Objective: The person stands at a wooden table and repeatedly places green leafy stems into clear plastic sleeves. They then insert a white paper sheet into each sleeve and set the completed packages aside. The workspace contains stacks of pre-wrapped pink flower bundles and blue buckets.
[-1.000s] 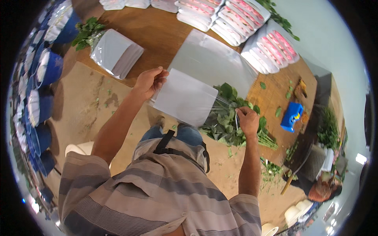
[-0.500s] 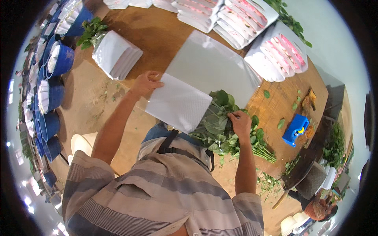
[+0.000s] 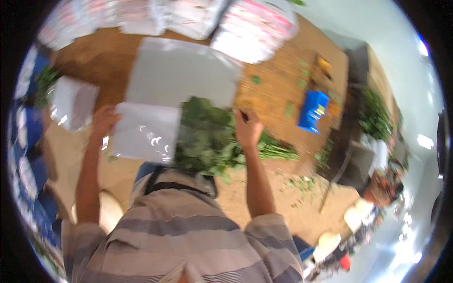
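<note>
A leafy bunch, its head end in a white wrap [image 3: 146, 127], lies across the near edge of the wooden table; whatever the wrap covers is hidden. At the wrap's far left corner, my left hand [image 3: 105, 119] is closed with the thumb on top. The green leaves [image 3: 205, 134] stick out to the right, greyed as if under clear film, with bare stems [image 3: 278, 151] beyond. My right hand [image 3: 248, 127] is pinched at the leaves' right side; motion blur hides what its fingers hold. Behind the bunch lies a greyish translucent sheet [image 3: 184, 70].
Wrapped pink-and-white flower bundles [image 3: 257, 30] line the table's far side. Another wrapped bunch [image 3: 73, 104] lies at the left. A blue tape dispenser [image 3: 313, 112] stands on the wooden table [image 3: 269, 89] at the right. Blue buckets [image 3: 30, 127] line the left; a person [image 3: 381, 187] is far right.
The view has swung right, so the table and its things sit farther left in the picture. My right hand has shifted slightly away from the leaves' middle; my left hand remains at the wrap's corner.
</note>
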Motion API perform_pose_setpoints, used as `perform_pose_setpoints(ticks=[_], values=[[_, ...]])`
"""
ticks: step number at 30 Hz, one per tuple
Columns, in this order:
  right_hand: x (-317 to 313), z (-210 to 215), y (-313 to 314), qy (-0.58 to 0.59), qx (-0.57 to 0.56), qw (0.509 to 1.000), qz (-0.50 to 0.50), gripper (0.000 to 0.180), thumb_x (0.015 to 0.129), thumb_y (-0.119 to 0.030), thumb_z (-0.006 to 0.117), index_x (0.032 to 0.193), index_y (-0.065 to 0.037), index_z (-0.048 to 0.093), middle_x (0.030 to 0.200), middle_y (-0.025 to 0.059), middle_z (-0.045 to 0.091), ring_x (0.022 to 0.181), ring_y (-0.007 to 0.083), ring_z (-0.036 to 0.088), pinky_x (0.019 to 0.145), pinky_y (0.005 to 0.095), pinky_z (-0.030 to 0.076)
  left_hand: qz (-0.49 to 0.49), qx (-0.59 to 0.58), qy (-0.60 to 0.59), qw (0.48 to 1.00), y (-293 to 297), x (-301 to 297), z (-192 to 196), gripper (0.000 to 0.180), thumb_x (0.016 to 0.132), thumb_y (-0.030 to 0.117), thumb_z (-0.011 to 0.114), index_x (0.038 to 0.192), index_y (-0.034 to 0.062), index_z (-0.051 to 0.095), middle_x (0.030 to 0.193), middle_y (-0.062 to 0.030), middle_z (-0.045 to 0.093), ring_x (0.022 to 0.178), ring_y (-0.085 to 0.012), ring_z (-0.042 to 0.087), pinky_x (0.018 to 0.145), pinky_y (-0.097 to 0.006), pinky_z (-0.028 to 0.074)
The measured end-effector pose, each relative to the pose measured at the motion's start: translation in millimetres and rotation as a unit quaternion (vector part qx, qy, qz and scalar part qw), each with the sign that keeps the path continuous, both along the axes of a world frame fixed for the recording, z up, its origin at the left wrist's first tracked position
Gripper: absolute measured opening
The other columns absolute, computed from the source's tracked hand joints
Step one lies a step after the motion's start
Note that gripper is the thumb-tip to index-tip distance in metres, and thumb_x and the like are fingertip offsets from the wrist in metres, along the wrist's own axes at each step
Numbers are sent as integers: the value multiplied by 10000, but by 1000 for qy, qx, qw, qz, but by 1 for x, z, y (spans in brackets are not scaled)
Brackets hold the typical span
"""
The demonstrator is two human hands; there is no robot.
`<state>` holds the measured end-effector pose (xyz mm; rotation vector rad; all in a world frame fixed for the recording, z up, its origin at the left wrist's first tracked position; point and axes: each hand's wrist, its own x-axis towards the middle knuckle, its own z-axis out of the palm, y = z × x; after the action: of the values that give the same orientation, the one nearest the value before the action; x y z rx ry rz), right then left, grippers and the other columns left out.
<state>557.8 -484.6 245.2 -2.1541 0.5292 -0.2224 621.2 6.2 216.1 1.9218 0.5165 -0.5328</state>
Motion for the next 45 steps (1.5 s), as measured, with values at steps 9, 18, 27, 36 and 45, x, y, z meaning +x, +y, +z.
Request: perform_pose_setpoints(ticks=[9,18,27,36,45], values=[[-31,-22,-263,-29,-256,919,-300,387,921,-285,681,1148,25,640,1041,214,704,970,371,680,842,434,522,-31,73,14,997,1,10,23,488,772,173,795,1194,26,600,969,-80,680,771,-164,647,680,-282,528],[-26,-28,-374,207,131,913,-328,259,889,-275,691,919,-20,729,963,74,716,901,167,659,767,401,498,-48,100,28,993,-7,16,31,384,792,196,792,1122,88,626,806,20,607,620,-68,519,553,-209,417],[-74,-23,-319,120,253,899,-337,134,897,-138,689,877,-6,698,731,42,662,720,171,672,611,300,548,-22,101,49,993,-13,9,40,396,789,190,801,1118,55,627,746,26,599,600,-57,507,520,-219,385],[-92,-28,-291,208,-195,949,-132,303,915,-226,623,1088,7,709,800,128,730,645,197,688,589,323,538,-61,92,-36,993,-17,11,34,485,719,190,861,1123,14,656,888,-79,663,723,-145,614,620,-301,502],[21,80,13,47,-75,934,346,292,887,-98,692,1151,-23,593,1070,86,683,826,230,686,705,328,536,-47,98,-70,992,-33,2,43,512,688,247,864,1071,-35,676,963,-159,705,745,-190,676,686,-324,546]])
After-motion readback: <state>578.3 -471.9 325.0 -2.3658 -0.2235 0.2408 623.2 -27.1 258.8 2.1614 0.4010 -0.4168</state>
